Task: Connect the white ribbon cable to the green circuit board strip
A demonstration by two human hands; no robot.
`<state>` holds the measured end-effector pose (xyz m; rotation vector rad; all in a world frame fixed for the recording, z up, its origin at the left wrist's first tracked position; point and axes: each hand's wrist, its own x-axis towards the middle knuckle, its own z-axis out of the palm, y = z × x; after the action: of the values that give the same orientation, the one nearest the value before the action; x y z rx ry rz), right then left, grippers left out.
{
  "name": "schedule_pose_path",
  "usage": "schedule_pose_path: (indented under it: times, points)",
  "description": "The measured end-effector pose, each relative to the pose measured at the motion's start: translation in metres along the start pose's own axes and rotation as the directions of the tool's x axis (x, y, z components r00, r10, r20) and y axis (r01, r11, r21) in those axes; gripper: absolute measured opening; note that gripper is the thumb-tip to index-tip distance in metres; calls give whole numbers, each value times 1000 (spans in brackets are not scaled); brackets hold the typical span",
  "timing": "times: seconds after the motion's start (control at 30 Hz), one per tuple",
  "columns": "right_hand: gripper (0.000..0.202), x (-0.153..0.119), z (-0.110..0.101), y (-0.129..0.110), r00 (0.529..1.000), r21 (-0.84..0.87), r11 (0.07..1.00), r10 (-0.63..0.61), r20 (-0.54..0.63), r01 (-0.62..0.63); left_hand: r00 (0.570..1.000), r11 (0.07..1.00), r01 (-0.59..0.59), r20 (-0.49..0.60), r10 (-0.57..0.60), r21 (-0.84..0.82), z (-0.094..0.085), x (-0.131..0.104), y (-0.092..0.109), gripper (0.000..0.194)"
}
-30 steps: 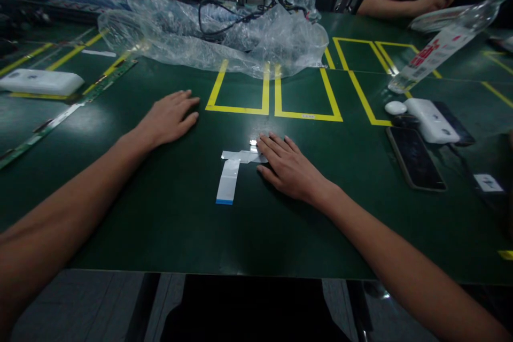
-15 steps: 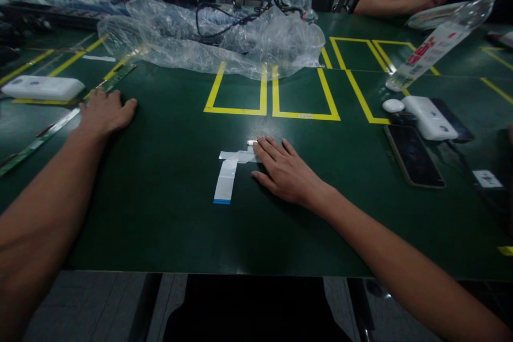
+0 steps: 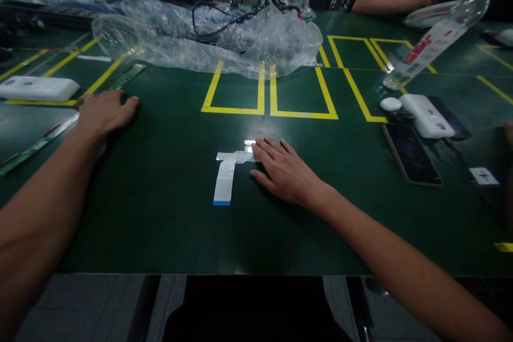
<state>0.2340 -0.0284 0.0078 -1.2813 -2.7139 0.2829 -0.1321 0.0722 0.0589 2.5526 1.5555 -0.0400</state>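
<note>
Green strip is risking a bend at ten o'clock if the left hand, its grip unclear, is pulling unevenly, while the open right hand is possibly creasing the ribbon.

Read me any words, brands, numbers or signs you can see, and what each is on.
Nothing reads clearly enough to quote.
Bottle: red lettering, too blurred.
Sticker on yellow tape: too small.
White card: dark mark, unclear.
Right white box: marks, too small.
Left white box: marks, too small.
</note>
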Motion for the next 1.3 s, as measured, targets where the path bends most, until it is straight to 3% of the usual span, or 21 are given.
schedule_pose_path:
  times: [0.23, 0.37, 0.43, 0.5, 0.73, 0.93, 1.03, 1.1, 1.23, 1.3]
  points:
    - [66, 3, -4, 9, 999, -1, 999, -40, 20, 40, 987, 990, -137, -89, 133, -33, 36, 22, 68, 71]
    - [68, 5, -4, 10, 999, 7, 999, -50, 9, 50, 948, 949, -313, -69, 310, -41, 52, 15, 116, 63]
    - [69, 5, -4, 9, 998, 5, 998, -58, 7, 58, 925, 924, -379, -53, 376, -47, 53, 8, 130, 62]
    - [69, 5, -4, 9, 998, 0, 998, -65, 13, 65, 915, 915, -402, -53, 399, -46, 53, 4, 134, 62]
    - [72, 7, -1, 8, 999, 1, 999, -51, 7, 51, 900, 899, -435, -54, 433, -49, 55, 7, 121, 58]
    - [75, 8, 1, 7, 999, 2, 999, -37, -8, 37, 904, 906, -422, -58, 423, 23, 57, 9, 126, 57]
    - [73, 8, -1, 7, 999, 9, 1000, -23, -49, 24, 932, 932, -352, -57, 357, 85, 56, 18, 113, 58]
    - [70, 7, -3, 7, 998, 9, 1000, -17, -56, 17, 961, 957, -261, -59, 270, 129, 52, 25, 90, 61]
    - [69, 5, -6, 8, 998, 22, 1000, -13, -55, 14, 997, 990, 40, -72, -30, 137, 41, 31, 16, 66]
    - [69, 4, -5, 8, 998, 33, 999, -19, -68, 21, 965, 960, 261, -67, -255, 102, 35, 26, -27, 69]
